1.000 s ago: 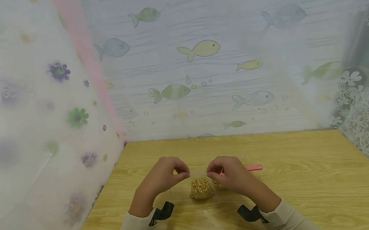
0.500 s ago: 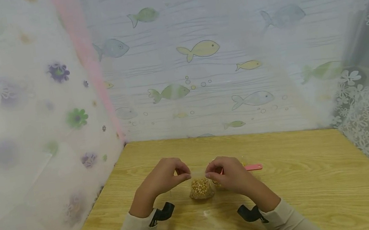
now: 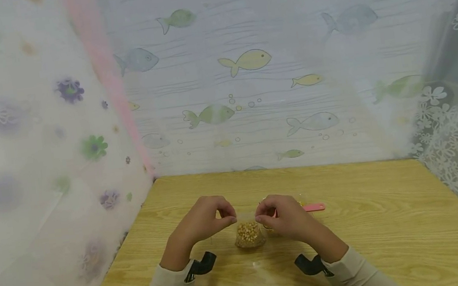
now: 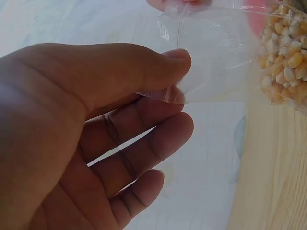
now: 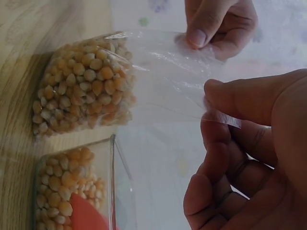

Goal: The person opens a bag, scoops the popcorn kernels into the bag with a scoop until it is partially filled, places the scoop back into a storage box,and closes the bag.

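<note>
A clear plastic zip bag (image 3: 249,234) stands on the table, its lower part filled with yellow corn kernels (image 5: 84,88). My left hand (image 3: 208,218) pinches one top corner between thumb and forefinger; in the left wrist view the other fingers of that hand (image 4: 96,110) are spread loosely below. At the opposite top corner, my right hand (image 3: 285,215) pinches the film with thumb and forefinger, as the right wrist view of the hand (image 5: 254,134) shows. Between the two hands the bag's upper part is stretched flat. From these views I cannot tell whether its zip is closed.
Beside the bag, partly behind my right hand, is a clear square-edged container (image 5: 112,177) with more corn kernels. A pink scoop (image 5: 86,213) lies in it, its handle (image 3: 315,207) sticking out to the right. Patterned curtains (image 3: 248,88) surround the wooden table (image 3: 392,218).
Both hands keep their pinch on the bag's top corners and have drawn very slightly closer together. The bag stays in the same place.
</note>
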The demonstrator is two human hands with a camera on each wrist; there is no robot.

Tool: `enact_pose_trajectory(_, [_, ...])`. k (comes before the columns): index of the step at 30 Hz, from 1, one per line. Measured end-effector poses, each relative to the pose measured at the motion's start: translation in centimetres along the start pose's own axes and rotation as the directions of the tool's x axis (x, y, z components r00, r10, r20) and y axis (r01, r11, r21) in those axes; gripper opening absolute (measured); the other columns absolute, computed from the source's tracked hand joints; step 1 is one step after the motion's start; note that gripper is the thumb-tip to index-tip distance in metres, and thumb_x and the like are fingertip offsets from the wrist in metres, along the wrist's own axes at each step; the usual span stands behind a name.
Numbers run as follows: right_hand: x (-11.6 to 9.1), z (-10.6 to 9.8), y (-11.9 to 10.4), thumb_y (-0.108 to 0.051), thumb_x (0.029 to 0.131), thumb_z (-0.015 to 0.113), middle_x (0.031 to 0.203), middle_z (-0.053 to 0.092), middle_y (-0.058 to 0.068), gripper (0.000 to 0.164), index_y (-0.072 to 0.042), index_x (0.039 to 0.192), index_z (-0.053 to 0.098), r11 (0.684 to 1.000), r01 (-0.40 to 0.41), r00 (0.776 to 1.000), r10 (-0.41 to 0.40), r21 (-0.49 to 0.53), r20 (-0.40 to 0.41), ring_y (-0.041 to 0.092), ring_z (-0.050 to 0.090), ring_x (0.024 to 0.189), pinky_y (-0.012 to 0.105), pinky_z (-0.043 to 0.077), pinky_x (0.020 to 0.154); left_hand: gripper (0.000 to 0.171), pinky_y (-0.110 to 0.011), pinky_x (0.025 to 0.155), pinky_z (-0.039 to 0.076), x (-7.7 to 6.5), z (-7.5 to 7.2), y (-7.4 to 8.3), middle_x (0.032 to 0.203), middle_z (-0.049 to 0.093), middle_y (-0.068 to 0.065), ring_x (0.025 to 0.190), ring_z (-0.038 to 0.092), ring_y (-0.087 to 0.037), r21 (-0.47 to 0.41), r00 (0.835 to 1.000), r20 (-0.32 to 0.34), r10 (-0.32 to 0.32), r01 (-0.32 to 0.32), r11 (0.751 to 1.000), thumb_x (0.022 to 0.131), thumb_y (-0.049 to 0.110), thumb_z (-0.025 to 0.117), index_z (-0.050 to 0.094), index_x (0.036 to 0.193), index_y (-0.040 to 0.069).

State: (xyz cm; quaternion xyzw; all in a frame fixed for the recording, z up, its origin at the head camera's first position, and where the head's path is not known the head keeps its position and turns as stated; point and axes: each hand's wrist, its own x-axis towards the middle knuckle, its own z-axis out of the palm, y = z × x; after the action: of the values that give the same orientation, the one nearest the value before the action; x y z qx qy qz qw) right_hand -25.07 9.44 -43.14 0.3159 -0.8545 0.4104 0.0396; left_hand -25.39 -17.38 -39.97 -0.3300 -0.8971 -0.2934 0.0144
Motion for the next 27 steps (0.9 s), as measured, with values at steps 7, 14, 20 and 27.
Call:
enact_pose_trajectory(7, [0.0, 0.0, 0.1, -0.022, 0.099, 0.073, 0.086, 0.064, -0.011, 0.005, -0.024, 0.095, 0.075, 0.999, 0.005, 1.0, -0.005, 0.035, 0.001, 0.008, 0.058, 0.075, 0.027, 0.053, 0.066, 0.004, -0.025, 0.072, 0.055, 0.1, 0.2, 0.1, 0.087, 0.069, 0.014, 0.077, 0.063, -0.002, -0.015, 1.0, -0.007, 0.008, -0.008, 1.0, 0.096, 0.02, 0.078, 0.077, 0.092, 0.021])
enact_pose_trajectory(14, [0.1, 0.5, 0.1, -0.029, 0.098, 0.075, 0.087, 0.064, -0.012, 0.005, -0.025, 0.101, 0.078, 0.999, -0.022, 1.0, 0.022, 0.042, -0.003, 0.01, 0.057, 0.077, 0.027, 0.052, 0.068, 0.005, -0.024, 0.068, 0.054, 0.5, 0.9, 0.2, 0.09, 0.069, 0.013, 0.076, 0.061, -0.002, -0.012, 1.0, -0.004, 0.027, -0.027, 1.0, 0.097, 0.022, 0.076, 0.081, 0.097, 0.021])
enact_pose_trajectory(20, [0.2, 1.4, -0.1, -0.031, 0.097, 0.076, 0.089, 0.06, -0.017, 0.007, -0.027, 0.102, 0.078, 0.995, 0.06, 0.997, -0.062, -0.074, -0.036, 0.005, 0.055, 0.08, 0.026, 0.051, 0.069, 0.006, -0.025, 0.07, 0.055, 0.7, 1.2, 0.5, 0.091, 0.068, 0.015, 0.078, 0.061, -0.001, 0.017, 0.998, 0.002, 0.071, -0.071, 0.997, 0.098, 0.021, 0.075, 0.081, 0.098, 0.019])
enact_pose_trajectory(27, [0.0, 1.9, -0.4, -0.028, 0.099, 0.073, 0.091, 0.061, -0.013, 0.009, -0.021, 0.096, 0.077, 0.963, 0.199, 0.97, -0.22, -0.18, -0.102, 0.014, 0.061, 0.083, 0.027, 0.054, 0.071, 0.009, -0.022, 0.068, 0.054, 0.8, 1.1, 0.9, 0.089, 0.066, 0.015, 0.075, 0.059, 0.0, 0.076, 0.992, -0.003, 0.124, -0.123, 0.99, 0.098, 0.015, 0.074, 0.081, 0.094, 0.018])
